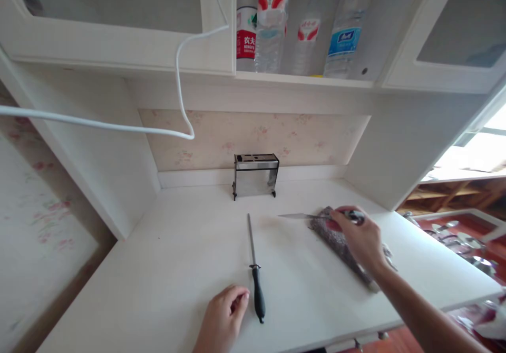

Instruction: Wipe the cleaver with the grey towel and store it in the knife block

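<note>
My right hand (358, 234) is wrapped round the dark handle of a knife (296, 216), whose blade points left above the white counter. Beneath that hand lies a folded grey-brown cloth (340, 250), partly covered by the hand and forearm. My left hand (227, 313) rests on the counter with its fingers curled in and nothing visible in them. Just right of it, apart from the fingers, lies a sharpening steel (255, 271) with a black handle toward me and its rod pointing away. Against the back stands a metal knife block (256, 176) with slots on top.
The white counter (182, 247) ends at a front edge near me. Overhead, a shelf (304, 78) holds several plastic bottles (272, 26). A white cable (118, 127) hangs across the upper left. Side panels close in both ends, and a window (478, 153) is at the right.
</note>
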### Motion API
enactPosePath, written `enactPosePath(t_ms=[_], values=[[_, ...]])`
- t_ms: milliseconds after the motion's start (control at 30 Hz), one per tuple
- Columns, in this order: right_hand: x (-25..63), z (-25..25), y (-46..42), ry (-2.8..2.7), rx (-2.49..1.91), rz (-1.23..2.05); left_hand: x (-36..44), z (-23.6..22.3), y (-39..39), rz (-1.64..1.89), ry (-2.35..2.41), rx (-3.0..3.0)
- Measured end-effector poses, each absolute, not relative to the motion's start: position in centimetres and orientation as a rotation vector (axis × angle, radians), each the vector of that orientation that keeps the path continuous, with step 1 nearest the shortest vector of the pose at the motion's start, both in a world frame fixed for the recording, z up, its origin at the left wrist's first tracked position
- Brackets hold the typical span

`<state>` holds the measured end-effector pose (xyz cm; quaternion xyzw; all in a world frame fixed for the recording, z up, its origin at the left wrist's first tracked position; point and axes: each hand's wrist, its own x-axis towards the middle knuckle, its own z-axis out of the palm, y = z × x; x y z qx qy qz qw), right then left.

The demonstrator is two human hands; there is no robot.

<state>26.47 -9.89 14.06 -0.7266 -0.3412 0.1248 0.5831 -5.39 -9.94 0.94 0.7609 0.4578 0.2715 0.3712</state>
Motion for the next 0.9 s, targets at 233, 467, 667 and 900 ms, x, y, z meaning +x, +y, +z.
enactPosePath(t_ms=[233, 467, 667, 900], values=[[28.1, 25.5, -0.9, -0.916, -1.241, 0.125, -5.1, 0.4, -9.5, 0.696, 1.166, 2.012], [27.5, 32.4, 9.2, -1.124, -1.278, 0.122, -5.0, -0.8, -8.8, 0.699, 1.189, 2.088], [25.8, 32.9, 13.0, -1.216, -1.335, 0.200, -4.9, -2.3, -8.6, 0.749, 1.215, 2.094], [25.4, 32.1, 14.8, -1.154, -1.183, 0.309, -4.9, -2.8, -8.8, 0.757, 1.211, 2.118]])
